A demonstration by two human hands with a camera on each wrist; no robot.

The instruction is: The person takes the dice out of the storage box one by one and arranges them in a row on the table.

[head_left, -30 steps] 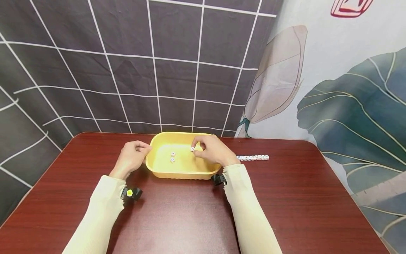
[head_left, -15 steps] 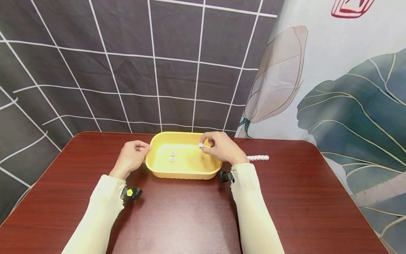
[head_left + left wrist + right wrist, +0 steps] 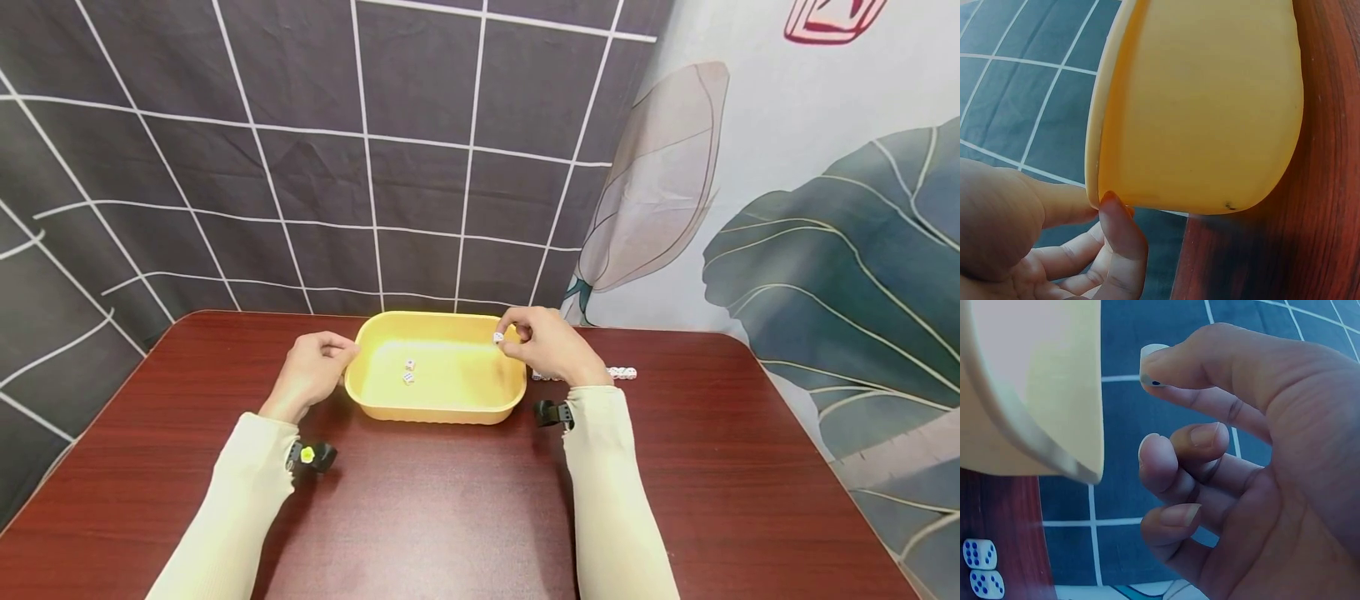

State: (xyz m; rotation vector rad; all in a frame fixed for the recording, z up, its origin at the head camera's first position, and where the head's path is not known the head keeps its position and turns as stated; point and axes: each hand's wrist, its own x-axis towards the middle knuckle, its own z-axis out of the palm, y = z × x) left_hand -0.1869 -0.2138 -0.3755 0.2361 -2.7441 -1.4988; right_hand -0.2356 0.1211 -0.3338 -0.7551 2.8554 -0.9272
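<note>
My left hand (image 3: 313, 371) pinches the left rim of a yellow plastic basin (image 3: 435, 414); in the left wrist view thumb and finger meet at the basin's (image 3: 1210, 112) edge. Two white dice (image 3: 408, 377) lie inside it, left of the middle. Above the basin's right end, my right hand (image 3: 551, 346) holds one white die (image 3: 498, 337) between thumb and index finger. The right wrist view shows that die (image 3: 1150, 365) clear of the basin rim, its other fingers loosely curled. A row of dice (image 3: 622, 373) stands on the table right of the basin, partly hidden behind the right hand.
The dark red wooden table (image 3: 465, 492) carries the basin near its back edge. A dark cloth with a white grid (image 3: 300, 167) hangs behind it. To the right hangs a leaf-patterned curtain (image 3: 825, 250). In the right wrist view, two blue-dotted dice (image 3: 984, 569) touch each other on the table.
My right hand has moved right with the die, from over the basin's middle to its right rim. The left end of the dice row has come into view. The left hand has stayed put.
</note>
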